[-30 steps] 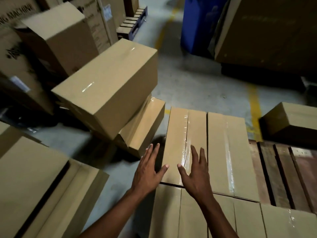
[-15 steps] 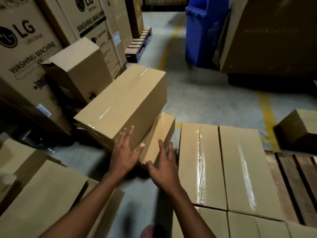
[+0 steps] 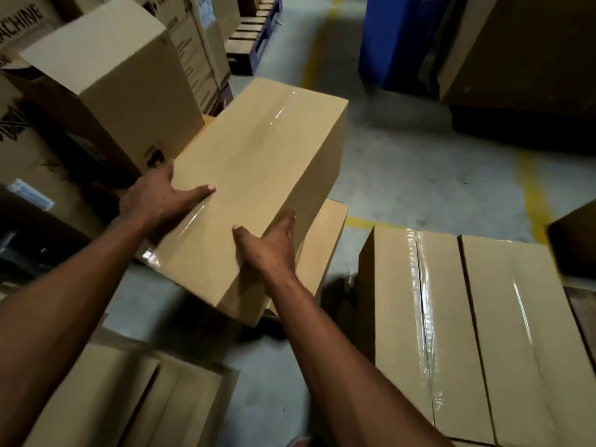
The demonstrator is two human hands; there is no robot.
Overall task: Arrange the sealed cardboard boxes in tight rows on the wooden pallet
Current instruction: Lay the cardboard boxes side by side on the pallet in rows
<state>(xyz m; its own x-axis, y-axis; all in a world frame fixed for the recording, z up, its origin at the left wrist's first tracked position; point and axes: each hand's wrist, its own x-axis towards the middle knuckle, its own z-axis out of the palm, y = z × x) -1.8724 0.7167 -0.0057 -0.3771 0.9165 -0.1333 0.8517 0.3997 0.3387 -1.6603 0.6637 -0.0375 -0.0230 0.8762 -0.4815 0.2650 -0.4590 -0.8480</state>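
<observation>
The person takes hold of a sealed cardboard box point(image 3: 258, 188) that lies tilted on top of another box point(image 3: 322, 243) on the concrete floor point(image 3: 419, 175), to the left of the pallet. The left hand point(image 3: 158, 195) presses on the box's left side with the thumb laid flat on the top, and the right hand point(image 3: 271, 246) clasps the near right edge, fingers against the side; both hands look spread and pressed on the cardboard, not pinching. The box is not yet lifted clear, as far as I can judge. On the right, two taped boxes point(image 3: 467, 333) already stand side by side, touching. Of the wooden pallet point(image 3: 583, 311) only a dark strip shows at the right edge of the view. So one row is begun, and several loose boxes point(image 3: 113, 398) at the lower left are left to place.
</observation>
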